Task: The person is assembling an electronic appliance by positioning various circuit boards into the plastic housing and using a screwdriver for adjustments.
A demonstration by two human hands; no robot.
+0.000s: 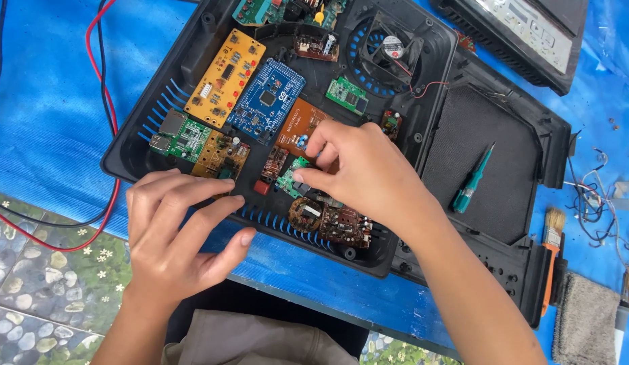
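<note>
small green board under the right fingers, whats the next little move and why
Probably settle the small green board flat among the other boards. The right hand pinches its edge with fingertips, so it looks mid-placement, while the left hand rests on the black tray rim, seemingly steadying it.

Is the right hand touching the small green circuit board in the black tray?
Touching. The head view shows the right hand with its fingertips pinching the edge of the small green circuit board in the black tray.
</note>
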